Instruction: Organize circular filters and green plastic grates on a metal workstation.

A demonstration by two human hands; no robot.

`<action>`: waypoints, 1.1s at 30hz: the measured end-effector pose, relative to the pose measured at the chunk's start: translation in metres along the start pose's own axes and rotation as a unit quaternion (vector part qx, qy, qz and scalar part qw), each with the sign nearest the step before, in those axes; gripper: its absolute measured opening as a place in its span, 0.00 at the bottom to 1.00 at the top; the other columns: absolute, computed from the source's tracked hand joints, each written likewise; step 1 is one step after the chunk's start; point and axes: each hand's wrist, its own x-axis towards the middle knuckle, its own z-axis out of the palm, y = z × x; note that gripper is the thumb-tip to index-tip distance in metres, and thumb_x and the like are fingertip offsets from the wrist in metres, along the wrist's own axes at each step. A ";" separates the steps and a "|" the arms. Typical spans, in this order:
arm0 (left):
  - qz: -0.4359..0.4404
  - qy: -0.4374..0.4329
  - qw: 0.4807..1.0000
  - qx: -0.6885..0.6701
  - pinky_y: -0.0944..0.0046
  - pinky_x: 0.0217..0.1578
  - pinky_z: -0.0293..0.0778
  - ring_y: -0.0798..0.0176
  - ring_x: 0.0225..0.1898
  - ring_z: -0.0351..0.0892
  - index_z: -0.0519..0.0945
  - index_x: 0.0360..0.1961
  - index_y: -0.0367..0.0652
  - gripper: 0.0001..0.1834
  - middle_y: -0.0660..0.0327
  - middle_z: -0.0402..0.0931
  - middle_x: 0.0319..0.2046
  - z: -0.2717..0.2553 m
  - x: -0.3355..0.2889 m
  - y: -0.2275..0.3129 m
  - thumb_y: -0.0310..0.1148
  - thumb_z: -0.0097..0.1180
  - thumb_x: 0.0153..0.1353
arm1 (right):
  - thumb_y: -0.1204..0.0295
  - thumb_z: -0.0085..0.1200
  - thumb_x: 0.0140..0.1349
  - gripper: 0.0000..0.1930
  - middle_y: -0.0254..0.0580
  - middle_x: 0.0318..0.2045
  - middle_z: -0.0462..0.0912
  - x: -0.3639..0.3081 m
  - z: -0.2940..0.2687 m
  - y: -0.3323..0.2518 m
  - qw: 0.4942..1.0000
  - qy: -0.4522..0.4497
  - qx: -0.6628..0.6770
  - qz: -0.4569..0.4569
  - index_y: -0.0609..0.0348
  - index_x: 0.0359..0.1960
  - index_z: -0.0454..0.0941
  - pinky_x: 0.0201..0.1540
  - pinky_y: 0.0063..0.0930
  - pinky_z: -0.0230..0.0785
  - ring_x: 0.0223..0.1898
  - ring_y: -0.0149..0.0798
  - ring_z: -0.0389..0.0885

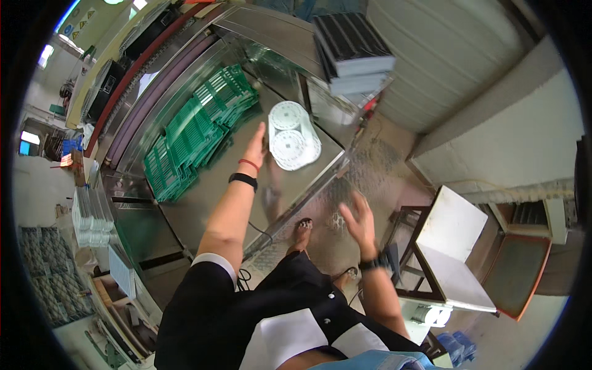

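Note:
A small stack of white printed circuit boards, each shaped like two joined discs, lies on the metal tray of the machine. My left hand is just left of that stack, its fingers stretched out and seen edge-on. Whether it touches the boards' edge I cannot tell. To its left, overlapping green board panels are spread across the tray in a slanting row. Out past the tray's right edge, my right hand hangs in the air, slightly blurred, with fingers apart and nothing in them.
Black-topped stacked packs stand at the tray's far right corner. A white-topped stand is on the right, with an orange-framed screen beside it. White stacked pieces are at the left. Rollers run along the machine's far left side.

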 end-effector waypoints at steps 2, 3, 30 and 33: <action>0.003 -0.103 0.994 -0.033 0.63 0.52 0.67 0.66 0.49 0.73 0.71 0.53 0.39 0.30 0.57 0.74 0.48 0.030 -0.004 0.002 0.53 0.50 0.60 | 0.51 0.55 0.55 0.38 0.66 0.56 0.66 0.084 0.041 0.004 1.000 -0.008 -0.025 -0.003 0.74 0.56 0.62 0.60 0.37 0.56 0.59 0.56 0.64; 0.005 -0.129 0.990 -0.055 0.65 0.51 0.68 0.66 0.49 0.73 0.72 0.51 0.40 0.27 0.58 0.75 0.48 0.031 0.003 0.000 0.52 0.49 0.61 | 0.47 0.54 0.54 0.43 0.67 0.57 0.63 0.122 0.064 0.004 0.999 -0.004 -0.036 0.003 0.76 0.58 0.59 0.62 0.38 0.53 0.61 0.56 0.60; 0.152 -0.162 0.927 0.301 0.55 0.59 0.57 0.46 0.60 0.59 0.49 0.62 0.31 0.46 0.42 0.59 0.57 0.016 -0.097 -0.076 0.41 0.62 0.51 | 0.64 0.65 0.44 0.41 0.47 0.52 0.70 0.082 0.087 0.026 0.808 -0.119 0.489 0.307 0.69 0.58 0.58 0.56 0.34 0.62 0.54 0.43 0.69; 0.139 -0.136 0.888 0.416 0.55 0.56 0.60 0.44 0.56 0.64 0.59 0.58 0.32 0.38 0.42 0.64 0.53 0.005 -0.121 -0.075 0.42 0.61 0.52 | 0.69 0.63 0.43 0.37 0.44 0.50 0.73 0.094 0.089 0.003 0.818 -0.128 0.444 0.342 0.69 0.56 0.61 0.56 0.32 0.61 0.53 0.41 0.70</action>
